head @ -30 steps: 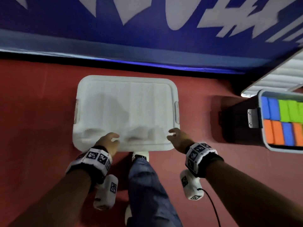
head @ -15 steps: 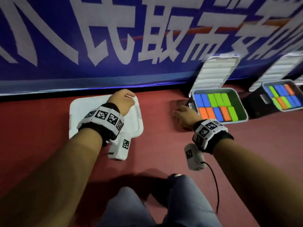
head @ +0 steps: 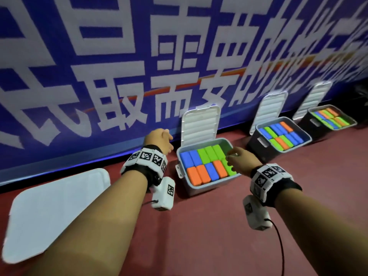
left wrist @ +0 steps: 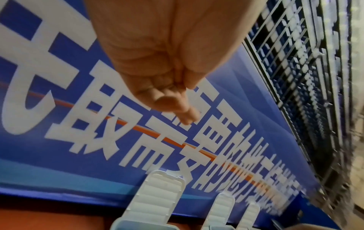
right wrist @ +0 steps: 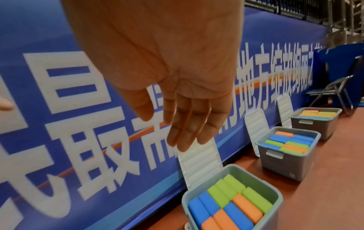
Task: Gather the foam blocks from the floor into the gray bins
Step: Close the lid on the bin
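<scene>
The nearest gray bin (head: pixel 209 189) stands open on the red floor, its white lid (head: pixel 200 124) leaning on the banner. Blue, green and orange foam blocks (head: pixel 205 166) fill it in two rows. My left hand (head: pixel 166 139) hovers empty just left of that lid, with its fingers (left wrist: pixel 173 101) straight and close together. Over the bin's right rim my right hand (head: pixel 232 156) hangs with relaxed fingers (right wrist: pixel 189 129), holding nothing. The right wrist view looks down on the same bin (right wrist: pixel 275 193) and its blocks (right wrist: pixel 232 205).
Two more open gray bins (head: pixel 258 144) (head: pixel 306 121) full of blocks stand further right along the blue banner wall (head: pixel 99 76). A bin under a shut white lid (head: pixel 55 212) sits at the lower left. A folding chair (right wrist: pixel 334 91) stands beyond the far bin.
Both hands have left the shut white lid and moved right to the open bin. The head view has swung up and to the right.
</scene>
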`<action>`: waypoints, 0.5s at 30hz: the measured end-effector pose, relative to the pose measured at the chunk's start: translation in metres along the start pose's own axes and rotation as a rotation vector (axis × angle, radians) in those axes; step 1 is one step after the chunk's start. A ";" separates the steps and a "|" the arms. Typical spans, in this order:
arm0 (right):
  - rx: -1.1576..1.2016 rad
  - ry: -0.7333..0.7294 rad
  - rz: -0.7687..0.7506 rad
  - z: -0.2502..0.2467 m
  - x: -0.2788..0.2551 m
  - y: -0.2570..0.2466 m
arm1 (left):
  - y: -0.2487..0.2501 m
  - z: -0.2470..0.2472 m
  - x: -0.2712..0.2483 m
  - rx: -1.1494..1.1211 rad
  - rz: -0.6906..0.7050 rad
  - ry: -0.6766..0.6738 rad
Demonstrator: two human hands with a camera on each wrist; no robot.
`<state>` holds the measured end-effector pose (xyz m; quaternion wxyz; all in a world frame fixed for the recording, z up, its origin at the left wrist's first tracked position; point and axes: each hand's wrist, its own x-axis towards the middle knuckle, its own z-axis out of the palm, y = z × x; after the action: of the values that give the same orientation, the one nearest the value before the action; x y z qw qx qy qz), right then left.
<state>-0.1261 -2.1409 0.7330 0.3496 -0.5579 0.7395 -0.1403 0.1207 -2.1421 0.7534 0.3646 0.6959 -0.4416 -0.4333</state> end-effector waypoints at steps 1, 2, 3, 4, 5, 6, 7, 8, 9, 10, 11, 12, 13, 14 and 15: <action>0.008 -0.004 -0.018 -0.019 0.010 0.005 | 0.004 0.015 0.001 0.086 0.025 0.027; -0.006 -0.003 -0.027 -0.036 0.021 0.010 | 0.004 0.027 0.001 0.157 0.042 0.043; -0.024 0.003 -0.036 -0.049 0.033 0.015 | 0.001 0.035 0.002 0.209 0.032 0.052; -0.041 0.001 -0.034 -0.060 0.044 0.019 | -0.006 0.041 0.004 0.265 0.004 0.061; -0.039 -0.012 -0.034 -0.067 0.059 0.024 | -0.013 0.047 0.007 0.333 -0.029 0.069; -0.033 -0.030 -0.023 -0.070 0.074 0.028 | -0.020 0.052 0.013 0.359 -0.065 0.073; -0.016 -0.044 -0.012 -0.071 0.092 0.032 | -0.026 0.057 0.024 0.358 -0.089 0.068; -0.002 -0.056 -0.002 -0.069 0.110 0.033 | -0.028 0.062 0.037 0.313 -0.113 0.056; 0.012 -0.070 -0.004 -0.065 0.131 0.034 | -0.031 0.069 0.054 0.259 -0.123 0.060; 0.016 -0.086 -0.002 -0.060 0.151 0.034 | -0.033 0.075 0.072 0.207 -0.144 0.062; 0.025 -0.105 0.003 -0.054 0.171 0.033 | -0.035 0.082 0.091 0.168 -0.159 0.054; 0.039 -0.122 0.009 -0.047 0.190 0.031 | -0.038 0.089 0.109 0.156 -0.183 0.036; 0.054 -0.136 0.009 -0.040 0.209 0.030 | -0.045 0.098 0.129 0.153 -0.205 0.010; 0.069 -0.147 0.007 -0.035 0.225 0.030 | -0.055 0.107 0.147 0.170 -0.243 -0.008; 0.072 -0.156 0.012 -0.029 0.242 0.032 | -0.067 0.117 0.164 0.177 -0.282 -0.014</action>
<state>-0.2011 -2.3588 0.6479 0.4268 -0.5496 0.7079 -0.1210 0.0716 -2.2865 0.6055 0.2343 0.7773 -0.3787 -0.4444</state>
